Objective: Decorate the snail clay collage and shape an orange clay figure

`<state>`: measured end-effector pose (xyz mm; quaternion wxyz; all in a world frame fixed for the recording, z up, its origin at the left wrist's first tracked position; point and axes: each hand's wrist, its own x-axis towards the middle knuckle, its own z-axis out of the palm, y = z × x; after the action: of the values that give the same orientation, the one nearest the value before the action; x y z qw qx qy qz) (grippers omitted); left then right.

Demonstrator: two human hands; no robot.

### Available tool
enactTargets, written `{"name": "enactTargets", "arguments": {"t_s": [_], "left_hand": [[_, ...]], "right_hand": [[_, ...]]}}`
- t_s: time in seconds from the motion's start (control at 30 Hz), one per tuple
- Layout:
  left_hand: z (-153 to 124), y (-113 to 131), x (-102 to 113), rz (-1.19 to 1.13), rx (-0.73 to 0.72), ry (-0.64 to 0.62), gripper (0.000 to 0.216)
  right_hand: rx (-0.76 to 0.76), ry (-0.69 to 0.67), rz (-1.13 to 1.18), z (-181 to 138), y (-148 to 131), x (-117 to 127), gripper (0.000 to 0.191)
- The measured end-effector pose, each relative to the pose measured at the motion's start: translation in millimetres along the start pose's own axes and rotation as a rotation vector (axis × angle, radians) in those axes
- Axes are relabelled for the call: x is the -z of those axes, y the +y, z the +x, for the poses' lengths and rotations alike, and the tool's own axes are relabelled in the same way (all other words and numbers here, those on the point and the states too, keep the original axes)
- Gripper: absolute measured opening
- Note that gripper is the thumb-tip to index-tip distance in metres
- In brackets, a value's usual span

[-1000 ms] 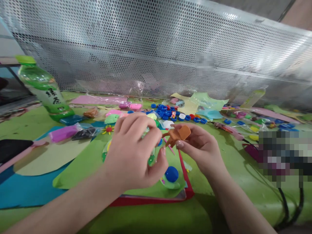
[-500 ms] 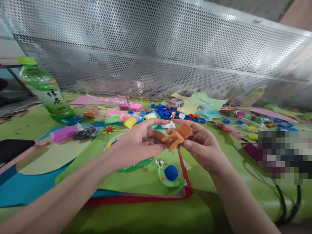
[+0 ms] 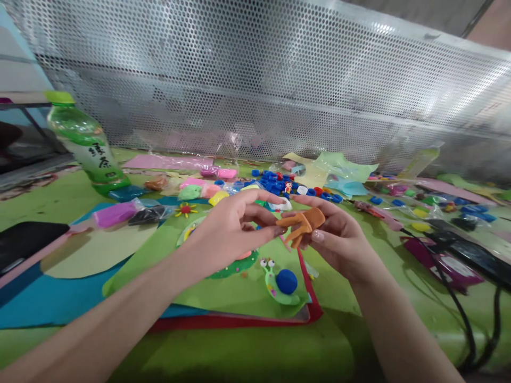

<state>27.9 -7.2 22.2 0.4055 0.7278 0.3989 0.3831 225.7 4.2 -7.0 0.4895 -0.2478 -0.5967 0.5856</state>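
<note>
My right hand (image 3: 339,242) holds a small orange clay figure (image 3: 304,224) with several thin legs, gripped between thumb and fingers above the table. My left hand (image 3: 233,229) reaches in from the left with its fingers spread, and its fingertips touch the figure's left end. Below the hands, on a green sheet (image 3: 207,290), lies a green clay snail with a blue shell (image 3: 282,282). A flat green clay piece (image 3: 233,266) shows partly under my left hand.
A green drink bottle (image 3: 85,144) stands at the far left. Bagged clay lumps (image 3: 120,213) and blue bottle caps (image 3: 275,183) lie scattered behind the hands. A black phone (image 3: 24,242) lies at the left edge, black cables (image 3: 471,314) on the right. A perforated metal screen (image 3: 255,80) closes the back.
My left hand has opened and turned palm-up, uncovering the snail and the flat green piece. The orange figure stays in my right hand, tilted slightly. The view shifted a little left.
</note>
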Motion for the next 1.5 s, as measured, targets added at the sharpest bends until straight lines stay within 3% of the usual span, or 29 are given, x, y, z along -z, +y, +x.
{"name": "enactTargets", "arguments": {"t_s": [0.1,0.3,0.47,0.6,0.87,1.03,1.3,1.5], "left_hand": [[0.3,0.5,-0.7,0.043,-0.033,-0.009,0.028],[0.6,-1.9,-0.4,0.218,-0.048,0.128,0.018],[-2.9,-8.2,-6.4,0.104,0.042,0.027,0.033],[-3.6,-11.0,-14.7,0.125,0.046,0.110,0.048],[-3.9,-10.1,-22.3,0.072,-0.039,0.157,0.041],[-5.9,-5.9,-22.0,0.020,0.005,0.099,0.046],[-5.3,-1.9,-13.8,-0.283,0.129,-0.064,0.055],[-6.4,4.1,-9.8,-0.290,0.167,-0.060,0.066]], "right_hand": [[0.011,0.000,-0.039,0.5,0.8,0.5,0.041],[0.093,0.096,-0.085,0.6,1.6,1.0,0.039],[0.177,0.136,-0.138,1.0,6.0,1.2,0.033],[0.189,0.129,-0.146,0.7,8.7,-0.1,0.027],[0.208,0.077,-0.119,0.2,7.9,-2.2,0.019],[0.190,0.087,-0.070,-0.3,5.2,-2.2,0.020],[0.142,0.083,0.070,0.7,2.1,3.1,0.030],[0.136,0.036,0.079,-0.1,1.3,5.5,0.033]]}}
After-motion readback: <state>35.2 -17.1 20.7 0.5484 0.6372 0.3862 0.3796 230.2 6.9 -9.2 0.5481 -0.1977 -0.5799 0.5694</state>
